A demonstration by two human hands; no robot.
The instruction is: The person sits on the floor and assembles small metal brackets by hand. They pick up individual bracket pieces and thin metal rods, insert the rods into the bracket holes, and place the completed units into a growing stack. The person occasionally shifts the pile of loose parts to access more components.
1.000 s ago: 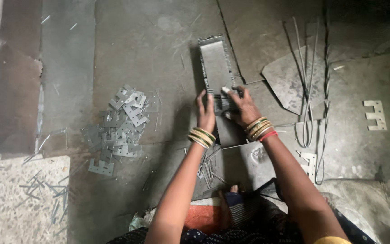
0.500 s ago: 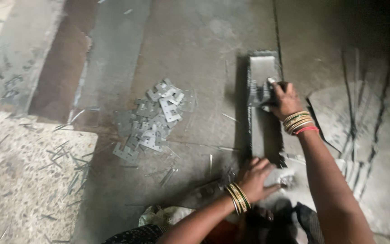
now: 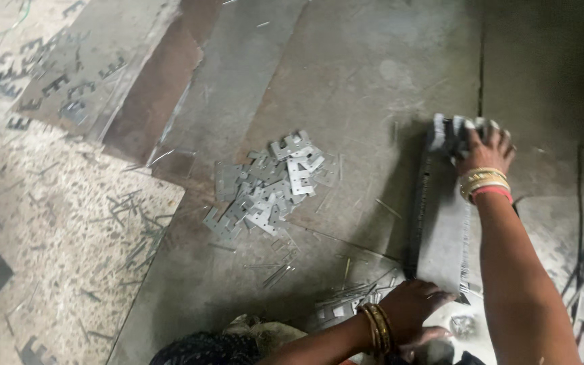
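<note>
Gripping a stack of small metal pieces (image 3: 455,130) at the far end of a long metal tray (image 3: 442,230), the right hand (image 3: 484,150) sits at two o'clock. At five o'clock the left hand (image 3: 414,309) presses the tray's near end, fingers curled. Flat stamped plates (image 3: 268,186) lie heaped at nine o'clock of the tray.

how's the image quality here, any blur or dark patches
Head view: dim, uneven light, the upper right corner of the floor falling into deep shadow; right hand and the stacked metal pieces under it are slightly motion-blurred; the pile of flat stamped plates is fairly sharp; left hand reads clearly.
</note>
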